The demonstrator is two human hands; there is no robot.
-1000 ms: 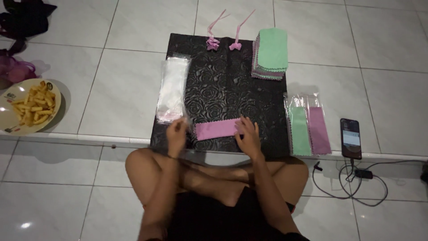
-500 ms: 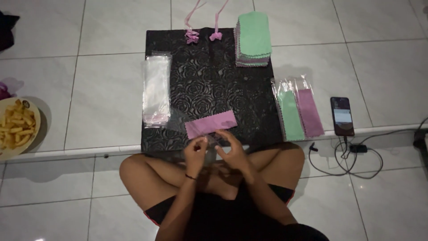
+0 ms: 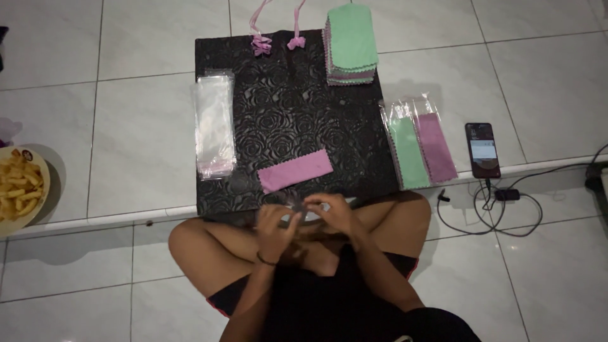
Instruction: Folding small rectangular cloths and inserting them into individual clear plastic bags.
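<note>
L hand (image 3: 273, 223) + R hand (image 3: 334, 212) meet over the lap at the near edge of the black embossed mat (image 3: 354, 120), fingers pinched on a thin clear sleeve (image 3: 303, 214), glossy, see-through, contents too blurred to tell. Just beyond on the mat lies a pink cloth (image 3: 295, 170), flat, zigzag edges, tilted. Further out: clear bag stack (image 3: 215, 123) at mat's left edge, bagged green + pink cloths (image 3: 419, 147) on tile at right, green cloth pile (image 3: 350, 43) at far right corner.
</note>
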